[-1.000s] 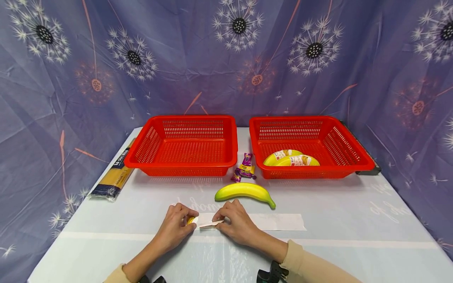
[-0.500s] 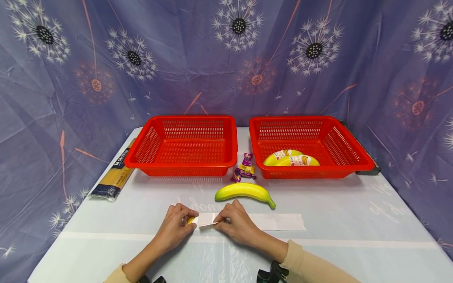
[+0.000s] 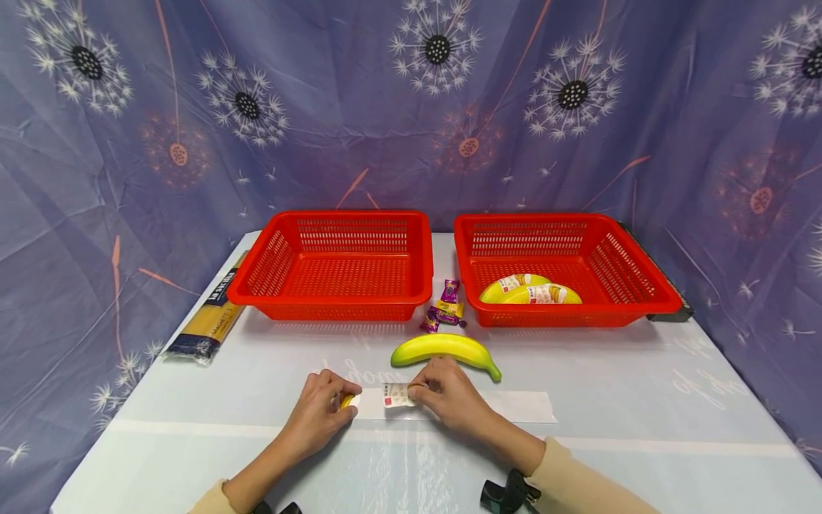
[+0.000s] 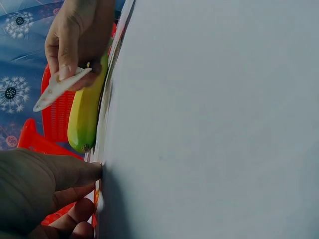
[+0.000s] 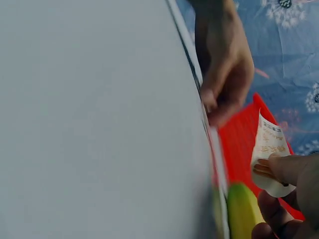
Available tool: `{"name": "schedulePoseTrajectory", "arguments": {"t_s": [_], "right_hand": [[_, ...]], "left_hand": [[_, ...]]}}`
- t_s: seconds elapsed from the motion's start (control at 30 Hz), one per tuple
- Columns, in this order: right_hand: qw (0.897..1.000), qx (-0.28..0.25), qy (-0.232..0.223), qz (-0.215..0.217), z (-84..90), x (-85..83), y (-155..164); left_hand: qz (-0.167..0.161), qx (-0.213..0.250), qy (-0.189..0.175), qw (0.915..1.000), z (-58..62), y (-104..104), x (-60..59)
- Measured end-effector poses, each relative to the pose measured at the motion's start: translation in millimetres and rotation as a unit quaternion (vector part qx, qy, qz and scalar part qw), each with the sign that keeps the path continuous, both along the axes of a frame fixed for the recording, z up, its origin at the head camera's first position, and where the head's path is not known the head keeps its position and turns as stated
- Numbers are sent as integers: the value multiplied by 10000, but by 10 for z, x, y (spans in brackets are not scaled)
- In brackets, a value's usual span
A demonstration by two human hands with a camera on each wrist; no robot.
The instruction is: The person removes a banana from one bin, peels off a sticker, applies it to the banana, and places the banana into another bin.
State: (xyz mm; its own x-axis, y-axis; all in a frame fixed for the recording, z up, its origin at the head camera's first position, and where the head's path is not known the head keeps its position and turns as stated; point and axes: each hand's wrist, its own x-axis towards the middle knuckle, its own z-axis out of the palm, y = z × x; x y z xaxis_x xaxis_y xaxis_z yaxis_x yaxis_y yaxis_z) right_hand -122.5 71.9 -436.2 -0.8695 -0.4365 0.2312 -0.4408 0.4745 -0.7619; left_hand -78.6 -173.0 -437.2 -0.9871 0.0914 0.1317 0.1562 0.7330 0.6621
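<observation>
My right hand (image 3: 449,394) pinches a loose white label (image 3: 398,395) with small print and a banana picture between thumb and fingers. It is lifted above the white backing strip (image 3: 526,405), which lies flat on the table. At the strip's left end my left hand (image 3: 324,407) holds it down with thumb and fingers, around a yellow sticker (image 3: 347,401) partly hidden by them. Just behind the right hand lies a yellow-green banana (image 3: 443,348). In the right wrist view the label (image 5: 269,142) shows its printed face, slightly curved.
Two red baskets stand at the back, the left basket (image 3: 330,309) and the right basket (image 3: 571,314). In the right one lie labelled bananas (image 3: 533,291). Several purple and yellow wrapped candies (image 3: 444,312) sit between them. A spaghetti pack (image 3: 208,321) lies at the left edge.
My right hand has moved up and to the right, and the label has come off the strip with it, its printed face now showing. The left hand stays in place.
</observation>
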Motion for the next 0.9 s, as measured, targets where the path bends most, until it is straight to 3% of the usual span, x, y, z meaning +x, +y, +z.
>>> {"name": "schedulePoseTrajectory", "arguments": {"t_s": [0.2, 0.4, 0.57, 0.9], "right_hand": [[9937, 264, 662, -863, 134, -191, 239], [9850, 636, 675, -1453, 205, -378, 427], [9818, 846, 611, -1586, 208, -474, 492], [9793, 1130, 761, -1494, 175, -553, 438]], "left_hand": [[18, -48, -32, 10000, 6, 0, 3], [-12, -77, -57, 10000, 0, 2, -1], [-48, -94, 19, 9999, 1, 5, 3], [-197, -257, 501, 9982, 8, 8, -12]]}}
